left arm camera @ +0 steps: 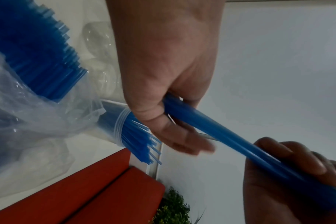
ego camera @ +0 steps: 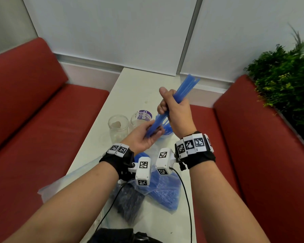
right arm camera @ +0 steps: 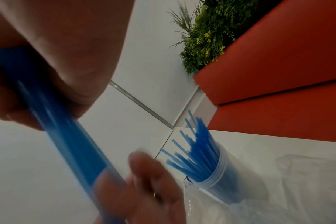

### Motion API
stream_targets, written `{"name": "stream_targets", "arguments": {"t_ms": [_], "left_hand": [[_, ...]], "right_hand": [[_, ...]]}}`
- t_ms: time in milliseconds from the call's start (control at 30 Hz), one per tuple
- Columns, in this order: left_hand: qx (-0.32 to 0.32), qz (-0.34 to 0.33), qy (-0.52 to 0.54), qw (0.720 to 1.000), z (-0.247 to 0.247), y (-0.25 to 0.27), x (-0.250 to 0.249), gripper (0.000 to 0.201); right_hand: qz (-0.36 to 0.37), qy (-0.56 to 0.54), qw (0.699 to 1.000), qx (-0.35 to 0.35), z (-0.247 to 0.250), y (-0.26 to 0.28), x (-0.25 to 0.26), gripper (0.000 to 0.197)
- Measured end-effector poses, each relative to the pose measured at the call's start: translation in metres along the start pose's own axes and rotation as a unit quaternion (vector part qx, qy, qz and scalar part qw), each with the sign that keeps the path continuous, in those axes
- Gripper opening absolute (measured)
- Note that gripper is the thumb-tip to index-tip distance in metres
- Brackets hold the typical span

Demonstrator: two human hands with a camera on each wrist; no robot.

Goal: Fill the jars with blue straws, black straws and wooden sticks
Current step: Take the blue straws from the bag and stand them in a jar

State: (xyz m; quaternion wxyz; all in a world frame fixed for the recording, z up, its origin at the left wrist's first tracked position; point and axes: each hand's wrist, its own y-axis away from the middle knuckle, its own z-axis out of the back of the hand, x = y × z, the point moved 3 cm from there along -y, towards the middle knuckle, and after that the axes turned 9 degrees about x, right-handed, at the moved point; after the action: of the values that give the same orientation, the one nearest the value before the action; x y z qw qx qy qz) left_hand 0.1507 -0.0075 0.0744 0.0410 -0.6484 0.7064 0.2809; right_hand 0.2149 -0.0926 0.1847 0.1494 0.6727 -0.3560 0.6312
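My right hand (ego camera: 173, 106) grips a bundle of blue straws (ego camera: 184, 90) in its fist, tilted up to the right above the white table (ego camera: 139, 85). My left hand (ego camera: 146, 135), palm up, curls its fingers round the bundle's lower end. In the left wrist view the bundle (left arm camera: 220, 133) runs between both hands. Just behind the hands, a clear jar (right arm camera: 219, 175) holds several blue straws. An empty glass jar (ego camera: 118, 127) and a jar with a purple label (ego camera: 140, 118) stand to its left. No wooden sticks are in view.
Near me on the table lie a plastic bag of blue straws (ego camera: 165, 192) and a bag of black straws (ego camera: 128, 202). A clear bag (ego camera: 60, 183) hangs over the left edge. Red benches (ego camera: 33, 111) flank the table, and a green plant (ego camera: 288, 81) stands at the right.
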Motion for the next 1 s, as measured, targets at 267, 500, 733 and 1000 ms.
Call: {"name": "stream_targets", "arguments": {"t_ms": [267, 500, 733, 1000], "left_hand": [[-0.037, 0.001, -0.127, 0.991, 0.022, -0.01, -0.006, 0.032], [-0.113, -0.054, -0.148, 0.981, 0.034, -0.023, -0.015, 0.035], [-0.2, 0.001, -0.562, 0.803, 0.072, -0.034, -0.009, 0.019], [-0.01, 0.092, -0.826, 0.556, 0.086, -0.046, 0.021, 0.029]], "right_hand": [[-0.115, 0.191, 0.969, 0.106, 0.035, -0.011, 0.013, 0.02], [-0.155, 0.193, 0.966, 0.067, 0.062, -0.031, 0.03, 0.005], [-0.084, 0.263, 0.947, -0.167, 0.089, -0.065, -0.005, 0.006], [-0.229, 0.323, 0.902, -0.172, 0.096, -0.057, -0.102, 0.016]]}}
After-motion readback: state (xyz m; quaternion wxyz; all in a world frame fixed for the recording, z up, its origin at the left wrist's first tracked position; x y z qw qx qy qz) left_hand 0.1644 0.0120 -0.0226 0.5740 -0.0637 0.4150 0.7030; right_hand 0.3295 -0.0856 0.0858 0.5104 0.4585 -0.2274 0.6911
